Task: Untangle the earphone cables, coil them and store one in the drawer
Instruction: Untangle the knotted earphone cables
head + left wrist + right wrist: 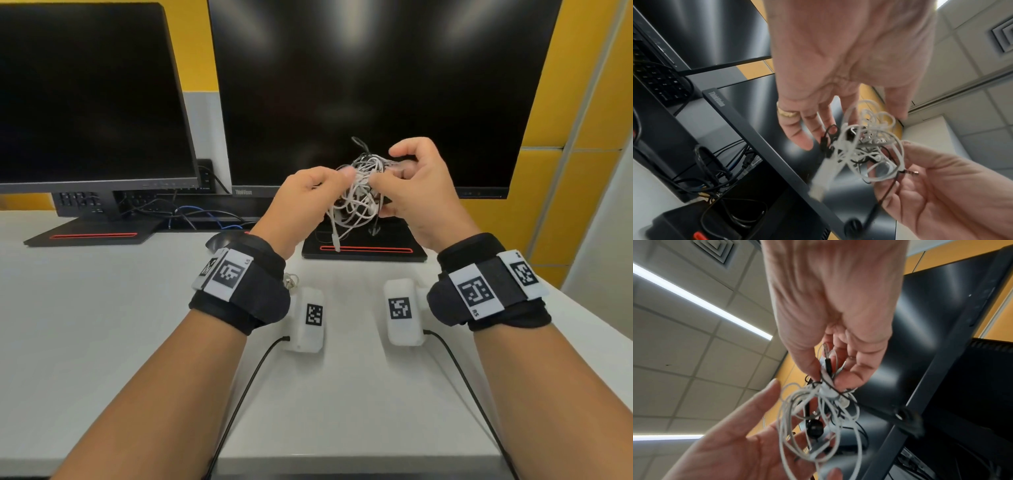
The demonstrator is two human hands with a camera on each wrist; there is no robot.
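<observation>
A tangled clump of white and black earphone cables (359, 192) hangs in the air in front of the right monitor, between both hands. My right hand (380, 181) pinches the top of the clump (824, 389) between thumb and fingers (851, 376), with a black jack plug (828, 363) lying in its palm. My left hand (346, 181) reaches into the clump (865, 146) from the left. Its fingers (797, 138) are loosely straight and its thumb (898, 105) stands apart from them. A white plug end (337, 245) dangles below. No drawer is in view.
Two dark monitors stand at the back, the right one (376, 85) directly behind the hands, its stand base (363, 251) below them. A mouse (219, 240) and a small pale cable bundle (291, 279) lie on the white desk (102, 308). Loose computer cables (198, 216) run behind.
</observation>
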